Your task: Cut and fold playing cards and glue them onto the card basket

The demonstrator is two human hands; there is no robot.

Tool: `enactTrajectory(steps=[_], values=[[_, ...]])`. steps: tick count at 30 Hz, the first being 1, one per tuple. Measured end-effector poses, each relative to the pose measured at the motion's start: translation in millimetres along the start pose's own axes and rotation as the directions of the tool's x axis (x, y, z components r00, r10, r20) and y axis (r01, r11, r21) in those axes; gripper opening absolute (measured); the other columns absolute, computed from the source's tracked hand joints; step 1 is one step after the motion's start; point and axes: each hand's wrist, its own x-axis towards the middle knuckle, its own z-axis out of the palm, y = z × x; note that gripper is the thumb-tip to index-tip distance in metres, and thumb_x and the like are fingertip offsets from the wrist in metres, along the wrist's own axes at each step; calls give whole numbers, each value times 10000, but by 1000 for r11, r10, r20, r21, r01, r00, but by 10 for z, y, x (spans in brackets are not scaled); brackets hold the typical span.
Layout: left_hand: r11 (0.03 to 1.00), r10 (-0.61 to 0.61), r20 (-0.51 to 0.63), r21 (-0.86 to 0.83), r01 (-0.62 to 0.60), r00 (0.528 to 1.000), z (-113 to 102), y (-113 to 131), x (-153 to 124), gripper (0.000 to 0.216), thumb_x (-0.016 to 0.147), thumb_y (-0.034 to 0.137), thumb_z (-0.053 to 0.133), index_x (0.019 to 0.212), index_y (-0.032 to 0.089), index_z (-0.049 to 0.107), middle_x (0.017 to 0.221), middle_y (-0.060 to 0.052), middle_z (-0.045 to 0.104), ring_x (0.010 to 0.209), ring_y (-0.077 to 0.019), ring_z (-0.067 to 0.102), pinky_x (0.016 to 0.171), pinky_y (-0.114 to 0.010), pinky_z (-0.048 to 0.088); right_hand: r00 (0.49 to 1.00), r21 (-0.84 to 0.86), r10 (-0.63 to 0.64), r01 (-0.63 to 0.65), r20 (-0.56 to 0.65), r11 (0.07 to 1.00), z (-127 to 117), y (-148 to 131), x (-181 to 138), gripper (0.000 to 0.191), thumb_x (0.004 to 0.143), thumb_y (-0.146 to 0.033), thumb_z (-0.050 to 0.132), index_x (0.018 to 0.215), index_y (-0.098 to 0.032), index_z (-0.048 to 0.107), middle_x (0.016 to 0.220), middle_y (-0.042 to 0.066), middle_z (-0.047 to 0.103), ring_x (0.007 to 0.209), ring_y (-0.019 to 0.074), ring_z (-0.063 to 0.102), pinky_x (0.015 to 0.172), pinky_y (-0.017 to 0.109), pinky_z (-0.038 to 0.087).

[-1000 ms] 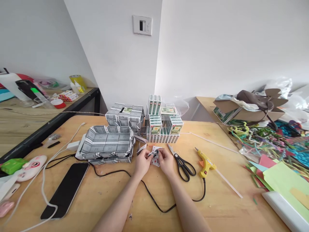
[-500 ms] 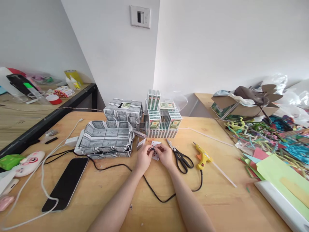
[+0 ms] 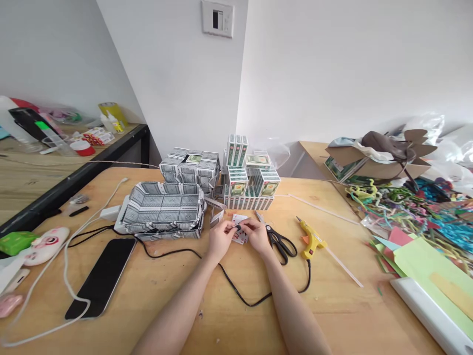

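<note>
My left hand [image 3: 219,239] and my right hand [image 3: 256,233] meet at the middle of the wooden table [image 3: 185,301]. Both pinch a small folded playing card [image 3: 239,230] with red marks, held just above the tabletop. A tray made of folded cards [image 3: 162,214] stands just left of my hands. Behind them are stacked card boxes [image 3: 247,185] and a block of folded cards [image 3: 191,170]. Black scissors [image 3: 279,241] lie right beside my right hand.
A yellow glue gun [image 3: 311,240] lies right of the scissors, its black cord [image 3: 236,291] looping under my forearms. A black phone [image 3: 101,276] and white cable [image 3: 66,276] lie at left. Coloured paper and shreds [image 3: 417,222] pile up at right, with a cardboard box [image 3: 380,165].
My hands stay together on the folded card with small finger shifts. The view has moved slightly; nothing else on the table moved.
</note>
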Motion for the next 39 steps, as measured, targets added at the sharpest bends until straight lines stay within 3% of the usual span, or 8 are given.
enactTrajectory(steps=[5,8,11,16,20,29,33,39], values=[[995,33,-9,96,-32,999,-5,95,-44,167,736,275,577,870,178,556,659,5,634,539,-105,594,521,-217,483,973,40,49,-41,-224,998,-17,66,47,222,710,-361,571,805,-168,626,719,46,657,582,150,568,539,261,468],[975,39,7,217,-40,999,-36,146,-75,115,766,291,517,771,183,554,586,23,588,511,-95,552,508,-202,434,920,34,87,-80,-381,996,-40,116,69,261,724,-378,541,850,-158,602,746,64,664,511,138,551,487,260,467],[937,59,89,338,-86,994,-52,179,-103,170,766,285,487,634,188,531,526,25,557,496,-95,525,489,-199,386,894,-19,101,-122,-436,992,-60,166,71,271,742,-371,508,864,-150,606,743,75,668,507,152,571,491,272,480],[842,149,249,476,-255,957,-20,252,-162,168,725,257,507,572,193,535,528,7,589,478,-108,518,484,-225,342,900,-253,-7,-115,-436,961,-82,191,66,302,773,-304,441,935,-149,644,739,70,675,598,180,614,657,319,489],[776,171,348,528,-344,922,16,308,-197,155,730,236,491,587,197,538,554,-6,594,499,-132,527,483,-241,339,919,-394,-58,-110,-389,912,-100,170,68,339,775,-270,415,988,-171,659,902,90,680,763,212,631,747,342,467],[869,236,307,358,-341,922,-15,341,-170,159,735,179,482,852,204,587,827,-43,624,756,-157,575,676,-264,454,944,-170,0,-59,-330,984,-75,239,87,372,770,-210,427,1100,-164,593,968,100,676,812,217,655,752,361,513],[876,259,313,323,-359,914,-18,348,-161,200,743,178,476,909,206,584,918,-54,623,869,-184,571,778,-308,460,959,-227,-55,-10,-277,974,-86,219,94,323,764,-184,427,1000,-167,647,1106,118,603,811,206,640,736,352,522],[878,288,277,307,-369,917,-10,333,-154,209,751,173,472,919,206,592,915,-55,626,887,-184,568,807,-326,462,942,-334,-136,27,-308,942,-103,153,87,328,753,-184,445,1005,-171,655,1001,111,583,768,179,586,684,312,501]])
